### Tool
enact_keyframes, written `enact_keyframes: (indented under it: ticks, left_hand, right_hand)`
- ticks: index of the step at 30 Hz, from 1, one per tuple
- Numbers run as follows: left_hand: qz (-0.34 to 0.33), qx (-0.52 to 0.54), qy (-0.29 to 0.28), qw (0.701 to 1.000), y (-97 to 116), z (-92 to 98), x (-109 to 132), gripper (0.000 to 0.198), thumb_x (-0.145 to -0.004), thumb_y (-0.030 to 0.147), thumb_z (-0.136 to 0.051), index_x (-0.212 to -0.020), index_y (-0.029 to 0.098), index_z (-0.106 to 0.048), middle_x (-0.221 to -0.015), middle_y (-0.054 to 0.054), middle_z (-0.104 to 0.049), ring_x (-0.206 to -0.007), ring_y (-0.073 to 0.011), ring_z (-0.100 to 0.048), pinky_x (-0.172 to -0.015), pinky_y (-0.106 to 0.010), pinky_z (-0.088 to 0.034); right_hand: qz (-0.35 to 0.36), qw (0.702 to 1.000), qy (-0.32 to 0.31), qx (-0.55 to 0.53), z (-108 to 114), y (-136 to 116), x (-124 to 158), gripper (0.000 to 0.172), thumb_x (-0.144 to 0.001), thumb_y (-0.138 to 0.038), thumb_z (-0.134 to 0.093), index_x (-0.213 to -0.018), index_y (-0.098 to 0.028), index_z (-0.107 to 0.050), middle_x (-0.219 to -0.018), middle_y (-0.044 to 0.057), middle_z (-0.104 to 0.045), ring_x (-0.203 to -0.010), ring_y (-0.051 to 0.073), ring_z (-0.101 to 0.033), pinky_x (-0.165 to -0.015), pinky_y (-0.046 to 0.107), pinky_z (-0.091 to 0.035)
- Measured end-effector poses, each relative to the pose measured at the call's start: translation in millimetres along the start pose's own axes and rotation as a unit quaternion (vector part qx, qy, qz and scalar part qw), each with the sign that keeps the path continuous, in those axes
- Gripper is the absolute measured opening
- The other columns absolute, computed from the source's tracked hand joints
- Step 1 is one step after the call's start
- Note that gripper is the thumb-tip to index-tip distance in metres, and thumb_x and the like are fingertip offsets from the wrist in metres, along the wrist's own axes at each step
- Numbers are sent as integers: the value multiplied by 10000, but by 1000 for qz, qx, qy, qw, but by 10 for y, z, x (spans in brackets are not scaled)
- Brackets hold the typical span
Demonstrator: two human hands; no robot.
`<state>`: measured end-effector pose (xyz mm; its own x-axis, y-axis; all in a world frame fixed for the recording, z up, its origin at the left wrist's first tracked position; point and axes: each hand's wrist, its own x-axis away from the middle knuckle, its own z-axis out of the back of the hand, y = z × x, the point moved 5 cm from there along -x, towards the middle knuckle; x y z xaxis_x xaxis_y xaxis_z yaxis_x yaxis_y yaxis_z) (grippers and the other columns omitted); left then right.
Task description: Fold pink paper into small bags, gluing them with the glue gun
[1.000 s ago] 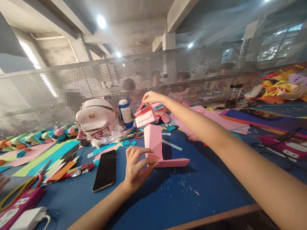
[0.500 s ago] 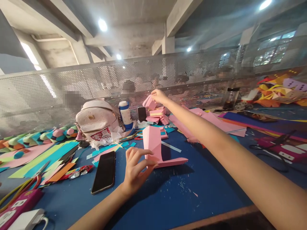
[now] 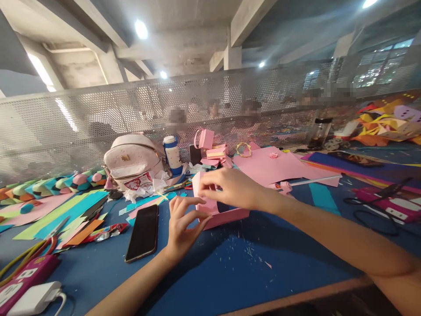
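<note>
A folded pink paper [image 3: 230, 217] with an upright panel and a long low flap stands on the blue table in front of me. My left hand [image 3: 184, 224] pinches its lower left edge between thumb and fingers. Across the upright panel reaches my right hand [image 3: 235, 188], its fingers bent and their tips against the paper; it covers much of the panel. Behind, a small pink paper box with a looped handle [image 3: 206, 138] rests on a stack of pink folded pieces [image 3: 216, 152].
A black phone [image 3: 143, 232] lies left of my left hand. Further back are a white backpack [image 3: 133, 158], a bottle [image 3: 172, 156] and pink sheets [image 3: 263, 164]. Scissors [image 3: 54, 232] and power strips [image 3: 388, 204] flank the work area. A perforated metal screen [image 3: 197, 96] stands behind.
My right hand has let go of the small pink box on the stack and come back toward me to the folded paper. The left hand keeps its hold, and the paper has shifted slightly left.
</note>
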<state>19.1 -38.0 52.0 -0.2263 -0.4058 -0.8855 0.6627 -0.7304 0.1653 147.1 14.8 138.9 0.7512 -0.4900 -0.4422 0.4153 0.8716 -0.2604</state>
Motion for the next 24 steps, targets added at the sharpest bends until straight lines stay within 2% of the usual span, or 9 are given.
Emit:
enact_keyframes:
  ticks: [2,7,18,24]
  left_hand:
    - [4,3,1,1000,-13,5,2,94,-791,149,-717,-800,234,-677,-994,-30,-649,-869,-179,-566,-816,-376,-377]
    - [7,7,-3,1000,-20,3,6,102,-788,156,-722,-815,248,-688,-1007,-26,-654,-876,-182,-571,-830,-386,-370]
    - [11,6,-3,1000,-24,4,-7,84,-795,169,-720,-805,249,-697,-994,-28,-664,-866,-179,-566,-818,-383,-374]
    - [22,-21,0,1000,-68,17,-9,37,-815,228,-705,-802,262,-709,-989,-30,-671,-872,-184,-566,-829,-380,-372]
  right_hand:
    - [9,999,-17,34,-45,-81,211,135,-873,-295,-633,-789,-206,-688,-786,-10,-679,-728,127,-594,-613,255,-365]
    - [30,995,38,90,-171,14,475,73,-879,-254,-639,-851,-221,-698,-843,-17,-695,-805,133,-609,-747,274,-422]
    - [63,988,89,109,-319,94,538,136,-905,-263,-600,-823,-191,-681,-797,3,-662,-762,144,-571,-727,276,-437]
    - [77,981,114,139,-317,150,572,157,-930,-265,-561,-836,-179,-653,-815,5,-661,-788,144,-576,-786,296,-444]
